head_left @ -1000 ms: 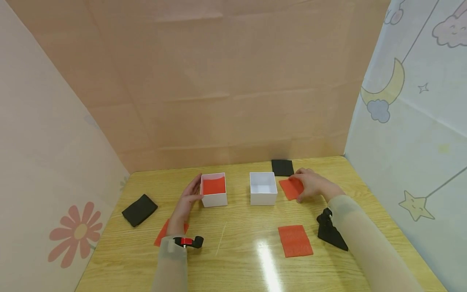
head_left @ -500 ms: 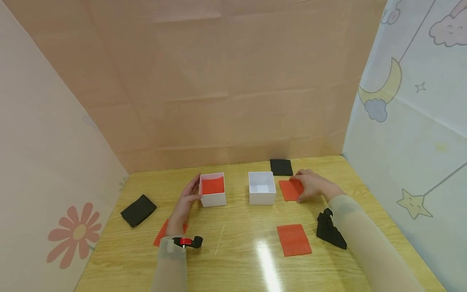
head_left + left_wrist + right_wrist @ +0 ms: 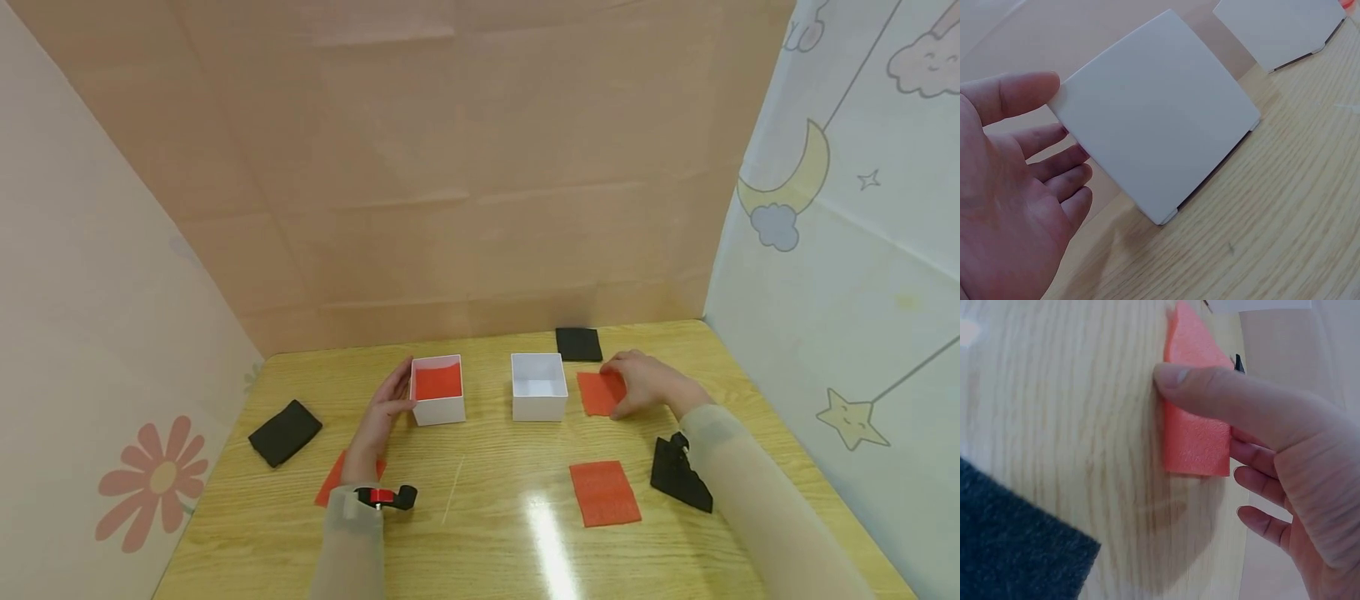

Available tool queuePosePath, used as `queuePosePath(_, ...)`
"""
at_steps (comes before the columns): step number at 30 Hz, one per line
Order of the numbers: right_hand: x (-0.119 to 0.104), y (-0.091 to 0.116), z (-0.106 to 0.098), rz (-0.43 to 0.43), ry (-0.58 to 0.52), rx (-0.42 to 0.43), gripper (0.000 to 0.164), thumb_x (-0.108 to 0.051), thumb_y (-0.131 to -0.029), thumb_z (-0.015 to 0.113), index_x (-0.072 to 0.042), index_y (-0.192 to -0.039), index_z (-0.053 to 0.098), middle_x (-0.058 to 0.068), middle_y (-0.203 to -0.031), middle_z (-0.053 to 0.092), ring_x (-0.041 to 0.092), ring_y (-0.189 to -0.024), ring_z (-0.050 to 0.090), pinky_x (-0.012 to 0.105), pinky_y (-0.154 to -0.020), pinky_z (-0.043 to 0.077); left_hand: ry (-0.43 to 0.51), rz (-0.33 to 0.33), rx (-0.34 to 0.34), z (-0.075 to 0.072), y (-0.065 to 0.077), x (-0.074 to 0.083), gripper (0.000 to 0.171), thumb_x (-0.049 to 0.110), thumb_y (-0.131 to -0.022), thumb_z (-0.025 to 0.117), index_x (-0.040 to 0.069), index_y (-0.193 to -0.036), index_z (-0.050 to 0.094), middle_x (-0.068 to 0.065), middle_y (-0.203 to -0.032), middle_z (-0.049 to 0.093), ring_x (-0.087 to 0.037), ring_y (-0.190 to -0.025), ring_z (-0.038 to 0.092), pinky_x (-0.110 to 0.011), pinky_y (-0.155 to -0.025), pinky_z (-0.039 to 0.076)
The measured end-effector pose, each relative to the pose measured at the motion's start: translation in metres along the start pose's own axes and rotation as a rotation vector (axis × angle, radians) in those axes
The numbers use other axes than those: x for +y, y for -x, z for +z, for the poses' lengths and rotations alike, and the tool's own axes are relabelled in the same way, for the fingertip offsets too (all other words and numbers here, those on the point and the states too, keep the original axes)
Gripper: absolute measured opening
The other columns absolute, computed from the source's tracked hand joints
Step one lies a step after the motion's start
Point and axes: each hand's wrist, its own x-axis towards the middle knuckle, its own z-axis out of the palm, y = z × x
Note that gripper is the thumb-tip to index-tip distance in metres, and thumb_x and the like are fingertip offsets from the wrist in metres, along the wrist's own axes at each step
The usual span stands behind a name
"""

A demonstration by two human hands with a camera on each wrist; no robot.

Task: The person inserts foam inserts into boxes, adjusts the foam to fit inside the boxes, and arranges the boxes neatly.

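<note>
In the head view, my left hand (image 3: 384, 417) rests against the left side of a white box (image 3: 439, 411) with a red cloth (image 3: 438, 382) inside. The left wrist view has its thumb at the box's corner and its other fingers loosely bent beside the wall. Over on the right, my right hand (image 3: 645, 383) holds a red cloth square (image 3: 598, 393) between thumb and fingers. That square looks bent up in the right wrist view, with the thumb (image 3: 1175, 378) across its near face. A second white box (image 3: 539, 407), with nothing visible inside, stands between the hands.
A black cloth square (image 3: 578, 344) lies behind the right hand, another black cloth (image 3: 285, 432) at far left. One more red square (image 3: 606, 493) lies at front right. A black cloth (image 3: 678, 479) and a red one (image 3: 331, 479) are partly covered by the forearms.
The right hand has shifted slightly to the right, and the red cloth square under its fingers has moved a little with it. The left hand stays against the box.
</note>
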Motion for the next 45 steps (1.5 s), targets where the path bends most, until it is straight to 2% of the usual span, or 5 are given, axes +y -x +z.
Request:
queuePosePath(5,0.001,0.003,0.001,-0.005,0.034,0.008,0.082,-0.045,-0.075,0.095,-0.004,-0.140,0.067,0.024,-0.141,0.060,0.046,-0.127,0.055,0.064,-0.108,0.047,-0.005,0.001,-0.005,0.000,0.000,0.000,0.076,-0.006,-0.101,0.053,0.013,-0.170,0.030,-0.007,-0.177,0.023,-0.028,-0.163,0.019,-0.027,-0.123,0.032)
queuePosePath(14,0.010,0.007,0.007,0.001,0.027,-0.011,0.101,-0.059,-0.070,0.096,-0.003,-0.147,0.063,0.021,-0.141,0.057,0.045,-0.127,0.055,0.063,-0.109,0.046,0.020,-0.011,-0.008,0.000,-0.001,-0.001,0.078,-0.005,-0.100,0.055,0.014,-0.171,0.029,-0.005,-0.177,0.022,-0.025,-0.163,0.017,-0.045,-0.130,0.018)
queuePosePath(24,0.010,0.005,0.009,-0.059,0.065,0.009,0.087,-0.054,-0.071,0.096,-0.006,-0.139,0.070,0.015,-0.131,0.062,0.038,-0.118,0.061,0.059,-0.103,0.051,0.023,-0.015,-0.004,0.001,0.001,0.002,0.079,-0.005,-0.100,0.055,0.015,-0.171,0.028,-0.004,-0.177,0.022,-0.024,-0.164,0.016,-0.045,-0.130,0.017)
queuePosePath(34,0.007,0.012,0.008,-0.042,0.058,0.015,0.080,-0.047,-0.074,0.092,-0.007,-0.140,0.068,0.020,-0.142,0.061,0.043,-0.128,0.058,0.061,-0.107,0.049,0.040,-0.035,-0.001,0.001,0.000,0.001,0.078,-0.005,-0.099,0.056,0.015,-0.170,0.031,-0.003,-0.177,0.023,-0.024,-0.163,0.017,-0.046,-0.130,0.018)
queuePosePath(45,0.002,0.015,0.003,-0.037,0.087,0.023,0.088,-0.048,-0.077,0.091,-0.001,-0.146,0.063,0.026,-0.143,0.061,0.048,-0.130,0.057,0.064,-0.108,0.048,0.029,-0.023,-0.009,0.001,0.001,0.003,0.079,-0.004,-0.099,0.055,0.014,-0.171,0.028,-0.004,-0.178,0.020,-0.024,-0.164,0.014,-0.046,-0.131,0.016)
